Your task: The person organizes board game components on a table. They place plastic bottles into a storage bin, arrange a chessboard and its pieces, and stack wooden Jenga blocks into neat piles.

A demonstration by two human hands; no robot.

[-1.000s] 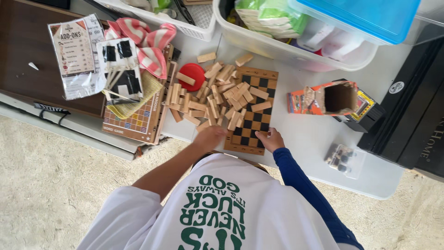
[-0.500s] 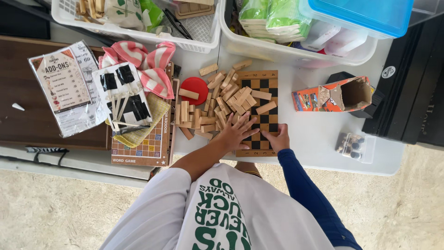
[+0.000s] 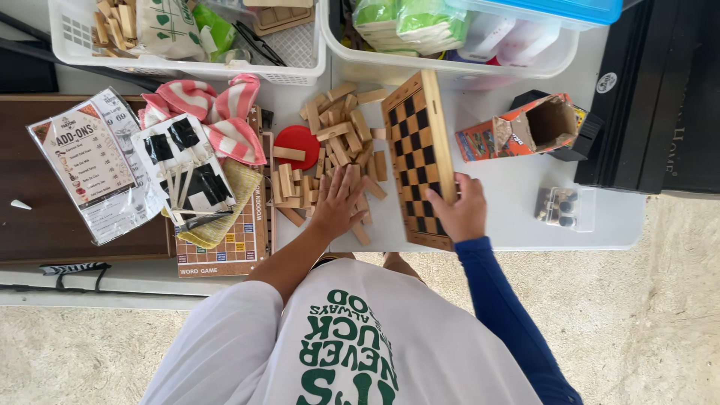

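Tilting since before: chessboard (image 3: 418, 154) in right hand (image 3: 461, 212) | blocks (image 3: 337, 150) slid off

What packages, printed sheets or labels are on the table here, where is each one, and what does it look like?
Laminated sheet: far left, rectangular, cream with orange corners.
Open carton: right of the chessboard, on its side, orange and multicoloured.
Clear pouch: right table edge, dark round pieces inside.
Word game board: near edge, left of the left hand, coloured grid.

Left hand (image 3: 339, 204) flat, right hand (image 3: 463, 211) clasped.
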